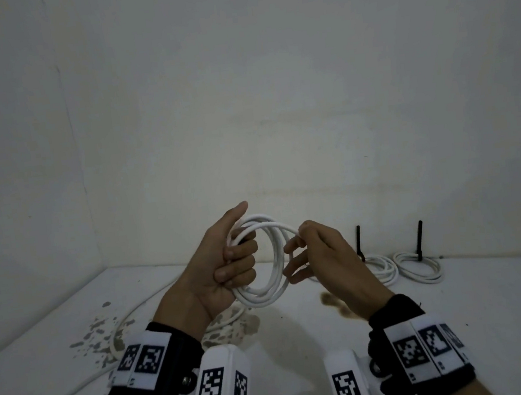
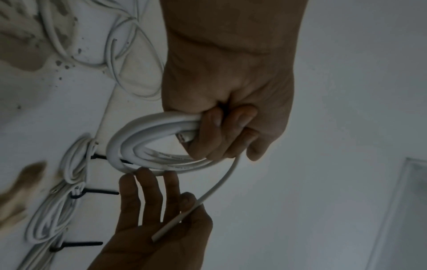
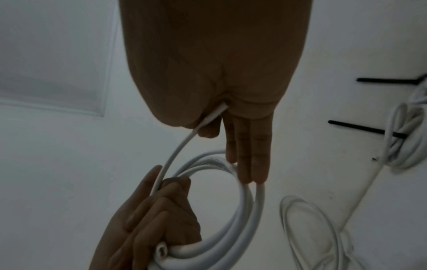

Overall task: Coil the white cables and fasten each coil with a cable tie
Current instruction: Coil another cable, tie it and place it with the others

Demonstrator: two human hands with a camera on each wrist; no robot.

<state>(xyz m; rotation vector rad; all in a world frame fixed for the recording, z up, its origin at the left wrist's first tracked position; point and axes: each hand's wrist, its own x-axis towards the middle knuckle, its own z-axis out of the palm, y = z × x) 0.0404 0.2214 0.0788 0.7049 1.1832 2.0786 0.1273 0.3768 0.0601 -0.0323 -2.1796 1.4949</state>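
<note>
My left hand grips a coil of white cable of several loops, held upright above the table; its curled fingers wrap the bundle. My right hand pinches the cable's free end between thumb and forefinger, while its other fingers stretch straight and touch the coil's rim. The free end runs across the right palm. Two finished coils with black cable ties lie at the back right.
Loose white cable lies on the stained white table at the left, under my left wrist. Brown stains mark the surface. White walls close the corner behind and to the left.
</note>
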